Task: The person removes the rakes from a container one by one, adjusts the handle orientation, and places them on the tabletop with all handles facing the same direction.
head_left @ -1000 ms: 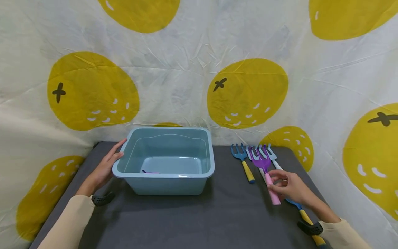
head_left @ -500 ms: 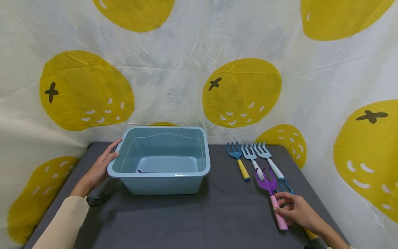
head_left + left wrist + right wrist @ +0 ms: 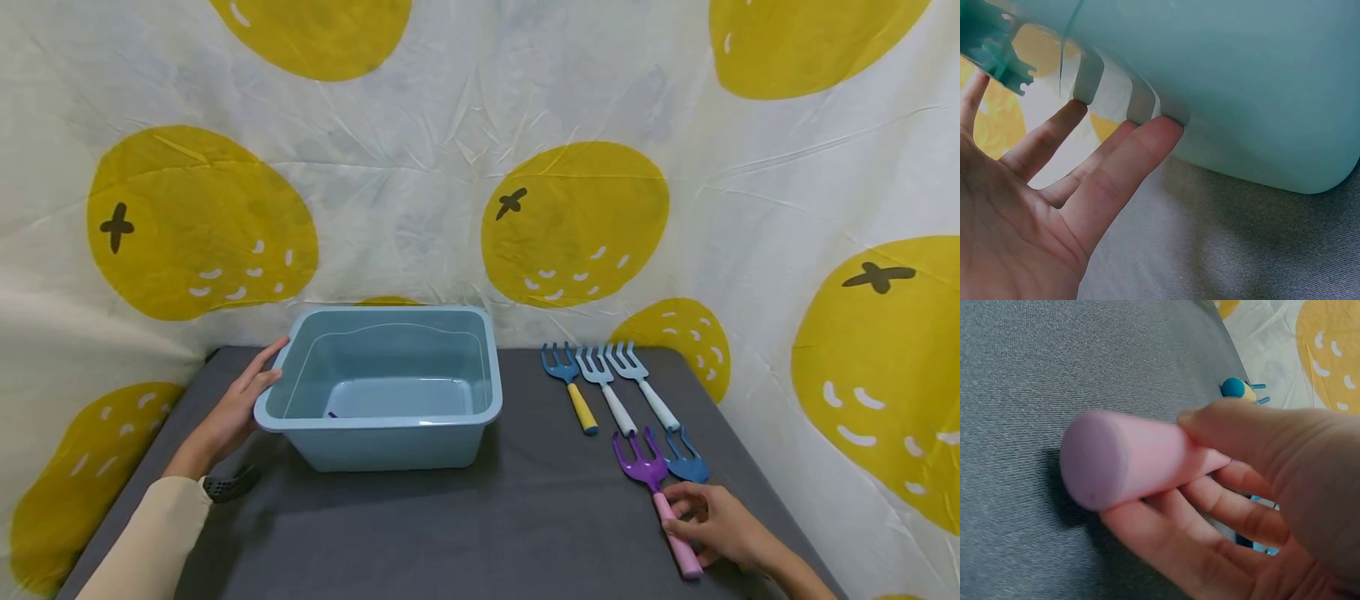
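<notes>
My right hand (image 3: 720,525) pinches the pink handle of a purple hand fork (image 3: 651,469) between thumb and fingers, low over the table's right side. In the right wrist view the handle's rounded end (image 3: 1094,459) points toward the camera. My left hand (image 3: 234,417) touches the left side of a light blue plastic tub (image 3: 378,448), fingers extended; its fingertips meet the wall in the left wrist view. Inside the tub only a small tip of something purple (image 3: 332,414) shows. A blue hand fork (image 3: 688,465) lies partly hidden behind my right hand.
Right of the tub lie a blue fork with a yellow handle (image 3: 581,407), a pale fork with a white handle (image 3: 617,408) and a light blue fork (image 3: 657,404), side by side. The dark grey tabletop (image 3: 450,533) ends at a lemon-print cloth (image 3: 420,208).
My right hand has brought the purple hand fork down toward the near side and slightly right, away from the pale forks. My left hand stays at the tub. The head view has shifted slightly right.
</notes>
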A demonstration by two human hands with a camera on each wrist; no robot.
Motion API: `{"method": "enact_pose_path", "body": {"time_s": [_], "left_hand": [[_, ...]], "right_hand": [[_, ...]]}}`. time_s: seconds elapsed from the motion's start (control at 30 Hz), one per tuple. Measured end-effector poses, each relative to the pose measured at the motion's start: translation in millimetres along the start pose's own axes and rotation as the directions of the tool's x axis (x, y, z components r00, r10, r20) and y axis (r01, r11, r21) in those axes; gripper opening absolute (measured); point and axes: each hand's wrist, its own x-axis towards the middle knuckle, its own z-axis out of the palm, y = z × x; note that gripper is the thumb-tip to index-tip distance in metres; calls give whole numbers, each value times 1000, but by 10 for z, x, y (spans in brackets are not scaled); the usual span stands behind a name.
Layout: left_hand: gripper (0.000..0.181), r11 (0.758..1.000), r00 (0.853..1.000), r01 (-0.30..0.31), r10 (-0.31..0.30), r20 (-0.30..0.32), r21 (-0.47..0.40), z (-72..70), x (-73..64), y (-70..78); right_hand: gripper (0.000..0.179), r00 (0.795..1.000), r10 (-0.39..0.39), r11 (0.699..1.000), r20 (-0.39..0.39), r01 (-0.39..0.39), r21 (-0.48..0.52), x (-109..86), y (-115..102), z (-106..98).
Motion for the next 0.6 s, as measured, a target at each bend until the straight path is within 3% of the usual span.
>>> {"method": "enact_pose_path", "body": {"time_s": [0.2,0.6], "left_hand": [[60,1000,1000,11,-11,-4,8,0,-1,-15],[60,1000,1000,12,-11,-16,13,20,10,-6]], "right_hand": [[48,999,20,996,-46,-24,-84,31,-62,-2],[47,999,18,996,-27,-20,-87,51,-65,-19]]}}
